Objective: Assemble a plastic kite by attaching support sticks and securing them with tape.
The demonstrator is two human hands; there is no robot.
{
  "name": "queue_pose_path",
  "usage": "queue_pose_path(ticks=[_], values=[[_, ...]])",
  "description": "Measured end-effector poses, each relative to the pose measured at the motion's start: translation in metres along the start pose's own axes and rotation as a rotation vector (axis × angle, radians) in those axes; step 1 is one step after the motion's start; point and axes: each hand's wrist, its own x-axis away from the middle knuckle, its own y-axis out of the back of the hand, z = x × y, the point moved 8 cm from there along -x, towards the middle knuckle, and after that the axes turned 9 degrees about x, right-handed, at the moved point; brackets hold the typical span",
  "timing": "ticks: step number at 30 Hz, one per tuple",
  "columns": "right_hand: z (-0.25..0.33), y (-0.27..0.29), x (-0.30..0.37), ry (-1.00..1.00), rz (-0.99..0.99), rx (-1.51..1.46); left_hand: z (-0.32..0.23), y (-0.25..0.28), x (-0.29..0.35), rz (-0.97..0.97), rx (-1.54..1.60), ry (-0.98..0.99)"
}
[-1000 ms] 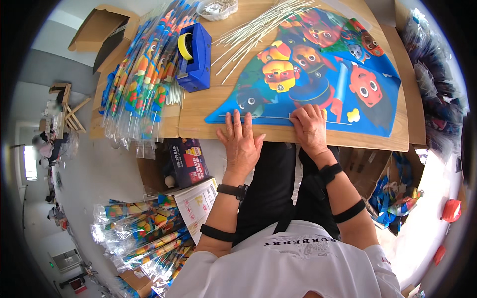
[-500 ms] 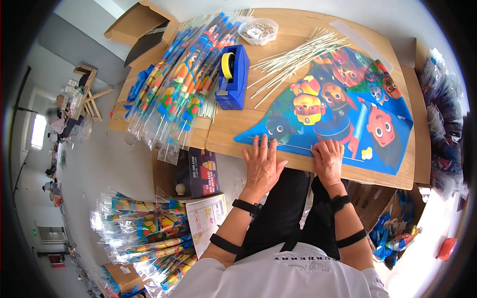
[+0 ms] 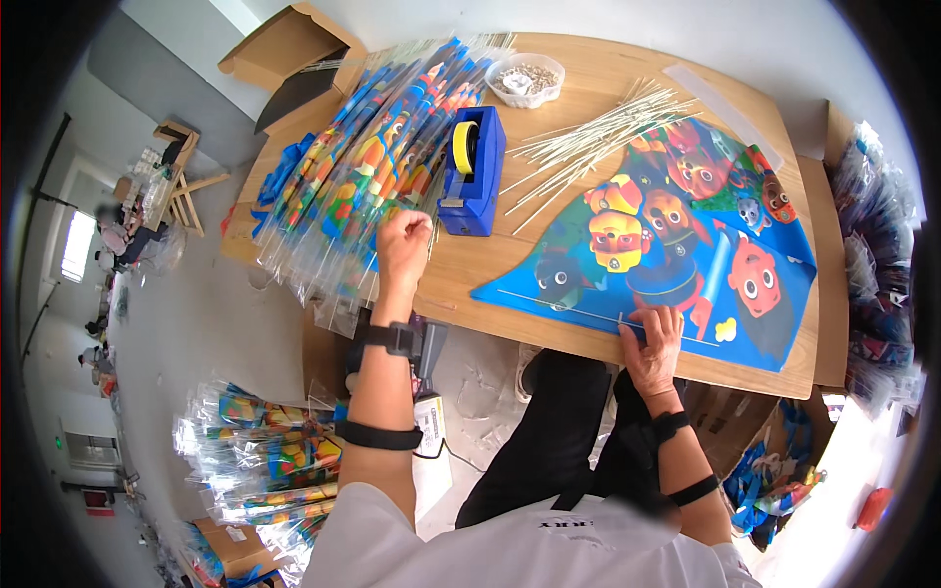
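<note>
A blue printed kite sheet [image 3: 578, 309] with cartoon figures lies on the table, a thin white rod [image 3: 534, 297] along its near edge. My right hand [image 3: 655, 353] rests on that edge by the rod, its fingers bent and pressed together on the sheet. My left hand [image 3: 402, 250] is off the sheet, beside the wrapped kites and a blue tape dispenser [image 3: 480, 201] with a yellow-cored roll. Its fingers are curled in a pinch near short pale sticks; whatever is between them is hidden.
Clear-wrapped kites [image 3: 363, 167] are piled on the table's left. Loose white rods [image 3: 608, 137] and a plastic tub [image 3: 526, 80] of small parts lie toward the back. An open carton [image 3: 284, 59] stands at the far left, and more wrapped kites [image 3: 265, 451] are below the table.
My left hand has lifted off the kite sheet and moved left to beside the tape dispenser, its fingers now curled. My right hand stays at the sheet's edge, its thumb further out. The view has shifted slightly.
</note>
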Motion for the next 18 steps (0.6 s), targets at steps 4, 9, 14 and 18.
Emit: queue_pose_path(ticks=[4, 9, 14, 18], values=[[-0.002, 0.004, -0.001, 0.002, -0.034, -0.004, -0.001, -0.02, -0.019, 0.033, 0.152, 0.288], [-0.002, 0.009, -0.001, -0.022, -0.08, -0.042, -0.005, -0.036, -0.029, 0.073, 0.256, 0.445], [0.034, -0.005, -0.02, 0.038, 0.087, -0.309, 0.005, -0.044, -0.036, 0.134, 0.315, 0.597], [0.076, -0.031, -0.037, 0.021, 0.37, -0.506, 0.007, -0.037, -0.035, 0.103, 0.376, 0.654]])
